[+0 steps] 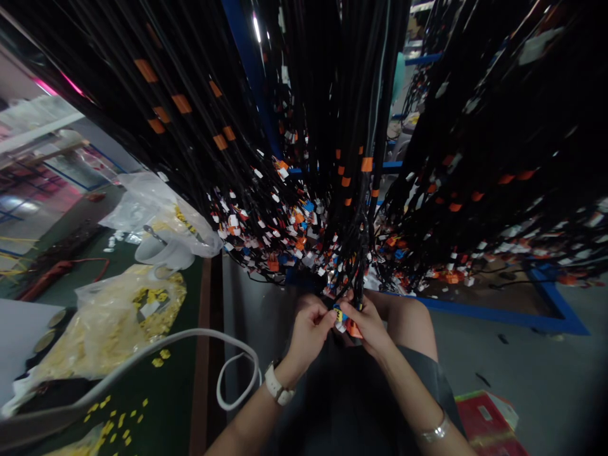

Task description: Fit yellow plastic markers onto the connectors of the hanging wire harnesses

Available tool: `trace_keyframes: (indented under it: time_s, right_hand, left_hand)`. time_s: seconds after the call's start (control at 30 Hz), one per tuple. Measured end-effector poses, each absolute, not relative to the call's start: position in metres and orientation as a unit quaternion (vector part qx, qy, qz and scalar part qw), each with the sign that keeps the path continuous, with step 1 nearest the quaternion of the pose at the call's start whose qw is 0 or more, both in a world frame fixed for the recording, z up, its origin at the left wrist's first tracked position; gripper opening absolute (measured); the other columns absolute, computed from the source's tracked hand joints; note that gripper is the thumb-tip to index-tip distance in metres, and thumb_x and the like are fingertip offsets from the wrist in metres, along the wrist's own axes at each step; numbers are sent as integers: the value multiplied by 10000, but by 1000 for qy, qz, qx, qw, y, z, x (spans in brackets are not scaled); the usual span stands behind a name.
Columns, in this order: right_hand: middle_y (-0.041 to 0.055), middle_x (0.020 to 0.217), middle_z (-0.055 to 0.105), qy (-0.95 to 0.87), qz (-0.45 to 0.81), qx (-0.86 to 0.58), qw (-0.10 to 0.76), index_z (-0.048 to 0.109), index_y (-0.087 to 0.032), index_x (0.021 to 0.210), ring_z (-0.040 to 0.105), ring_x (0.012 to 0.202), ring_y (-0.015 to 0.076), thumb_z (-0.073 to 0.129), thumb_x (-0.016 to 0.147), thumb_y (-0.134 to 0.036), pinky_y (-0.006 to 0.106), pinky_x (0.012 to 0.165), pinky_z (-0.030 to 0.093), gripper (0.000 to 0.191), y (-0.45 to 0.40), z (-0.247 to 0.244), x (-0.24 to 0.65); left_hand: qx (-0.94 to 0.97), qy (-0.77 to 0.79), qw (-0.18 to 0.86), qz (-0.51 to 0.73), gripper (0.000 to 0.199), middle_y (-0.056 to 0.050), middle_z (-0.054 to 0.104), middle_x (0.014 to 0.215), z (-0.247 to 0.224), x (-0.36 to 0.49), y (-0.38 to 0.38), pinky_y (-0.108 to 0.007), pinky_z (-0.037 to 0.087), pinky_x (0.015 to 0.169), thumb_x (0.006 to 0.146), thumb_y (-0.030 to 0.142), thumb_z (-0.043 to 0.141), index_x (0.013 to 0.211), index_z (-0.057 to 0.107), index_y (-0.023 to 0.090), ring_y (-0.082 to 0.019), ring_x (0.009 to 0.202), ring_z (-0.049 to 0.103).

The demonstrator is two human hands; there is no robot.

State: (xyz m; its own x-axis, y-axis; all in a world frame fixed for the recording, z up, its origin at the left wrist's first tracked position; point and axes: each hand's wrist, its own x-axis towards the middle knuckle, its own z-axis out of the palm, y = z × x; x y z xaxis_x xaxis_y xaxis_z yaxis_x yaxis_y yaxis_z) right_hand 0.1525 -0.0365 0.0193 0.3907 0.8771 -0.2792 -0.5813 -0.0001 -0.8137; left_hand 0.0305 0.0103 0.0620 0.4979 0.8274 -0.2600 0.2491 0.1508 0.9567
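My left hand (pixel 308 330) is closed in a pinch, its thumb and fingertips against a small yellow connector piece (pixel 339 314). Beside it, my right hand (pixel 369 324) is wrapped round the end of a black wire harness (pixel 363 253). Blue and white plastic and an orange connector (pixel 353 329) show between the two hands. Both hands meet low over my lap, under the hanging bundle. The fingers partly hide how the yellow piece sits against the blue part.
Thick bundles of black cables (pixel 190 107) hang on a blue frame (pixel 560 310), ending in many coloured connectors. At left, a green table (pixel 183 361) bears plastic bags of yellow pieces (pixel 109 323), loose yellow pieces and a white cable (pixel 209 332). A red packet (pixel 489 424) lies at lower right.
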Motion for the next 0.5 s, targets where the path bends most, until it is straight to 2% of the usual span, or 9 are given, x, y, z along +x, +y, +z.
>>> trace_keyframes:
  time_s: [0.23, 0.5]
  right_hand:
    - [-40, 675, 518, -163, 530, -463, 691, 497, -209, 742, 484, 598, 112, 778, 580, -332, 245, 566, 406, 347, -37, 18, 152]
    - [-27, 684, 521, -184, 512, -485, 685, 498, -209, 748, 483, 605, 118, 775, 576, -344, 250, 577, 418, 353, -37, 20, 153]
  left_hand:
    - [570, 438, 656, 231, 426, 65, 386, 408, 55, 32, 8, -188, 216, 408, 696, 527, 607, 551, 455, 157, -46, 381, 314]
    - [480, 462, 719, 200, 449, 48, 435, 489, 53, 32, 7, -175, 160, 385, 637, 541, 656, 582, 468, 138, -20, 376, 311]
